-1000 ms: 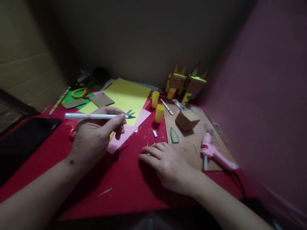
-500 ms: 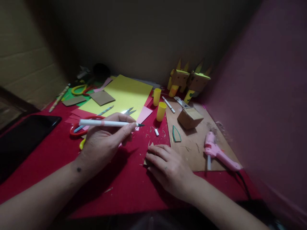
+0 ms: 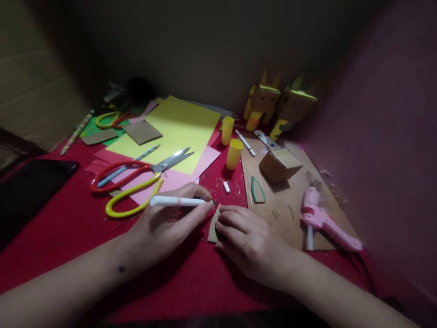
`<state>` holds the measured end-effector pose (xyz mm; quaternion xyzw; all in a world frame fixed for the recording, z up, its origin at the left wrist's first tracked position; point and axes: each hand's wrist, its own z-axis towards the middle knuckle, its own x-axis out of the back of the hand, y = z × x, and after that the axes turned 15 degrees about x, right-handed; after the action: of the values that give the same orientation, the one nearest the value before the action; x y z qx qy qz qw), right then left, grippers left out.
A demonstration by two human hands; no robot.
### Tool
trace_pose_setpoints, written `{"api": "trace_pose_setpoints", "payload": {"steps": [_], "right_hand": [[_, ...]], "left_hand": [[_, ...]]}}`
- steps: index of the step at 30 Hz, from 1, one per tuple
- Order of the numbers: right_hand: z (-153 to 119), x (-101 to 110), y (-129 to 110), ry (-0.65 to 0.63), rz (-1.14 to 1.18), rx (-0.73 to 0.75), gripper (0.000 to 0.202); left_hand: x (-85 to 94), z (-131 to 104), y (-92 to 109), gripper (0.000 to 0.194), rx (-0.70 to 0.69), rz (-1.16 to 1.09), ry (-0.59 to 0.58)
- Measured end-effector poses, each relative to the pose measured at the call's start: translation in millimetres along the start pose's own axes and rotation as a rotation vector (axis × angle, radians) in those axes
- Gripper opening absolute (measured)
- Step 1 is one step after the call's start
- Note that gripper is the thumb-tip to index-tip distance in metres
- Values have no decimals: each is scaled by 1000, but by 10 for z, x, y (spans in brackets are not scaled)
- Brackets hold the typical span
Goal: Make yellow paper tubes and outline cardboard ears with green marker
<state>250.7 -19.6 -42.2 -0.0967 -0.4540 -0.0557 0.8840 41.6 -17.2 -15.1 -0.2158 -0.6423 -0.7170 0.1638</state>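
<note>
My left hand (image 3: pixel 172 218) is closed round a white marker (image 3: pixel 179 201) with a dark green tip. The tip points right, close to the upper end of a small cardboard piece (image 3: pixel 214 231); whether they touch I cannot tell. My right hand (image 3: pixel 249 239) presses that piece down on the red cloth, its curled fingers covering the right part. Scissors (image 3: pixel 159 168) with red and yellow handles lie beyond my left hand. A white marker cap (image 3: pixel 226 187) rests above my right hand. Right of it is a pointed cardboard cutout (image 3: pixel 258 191) edged in green.
A cardboard sheet (image 3: pixel 273 232) bears a pink glue gun (image 3: pixel 317 214) and a small cardboard box (image 3: pixel 280 165). Two yellow paper tubes (image 3: pixel 234 155) stand upright behind the cap. Yellow paper (image 3: pixel 184 123), a dark tablet-like slab (image 3: pixel 37 191) and cardboard animal figures (image 3: pixel 264 102) lie around.
My left hand has come down and right, bringing the marker tip to the cardboard piece. More of that piece and the whole scissors now show. The view has shifted slightly.
</note>
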Motion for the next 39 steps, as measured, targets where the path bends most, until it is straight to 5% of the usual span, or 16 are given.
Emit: {"api": "trace_pose_setpoints", "payload": {"steps": [13,39], "right_hand": [[18,-24,-18,54,64,-13,16],[34,-23,-21,106,157,-64,12]], "left_hand": [[-114,56,-118,18,126,-66,-161],[-105,71,-81,16,85,-5,-134]]}}
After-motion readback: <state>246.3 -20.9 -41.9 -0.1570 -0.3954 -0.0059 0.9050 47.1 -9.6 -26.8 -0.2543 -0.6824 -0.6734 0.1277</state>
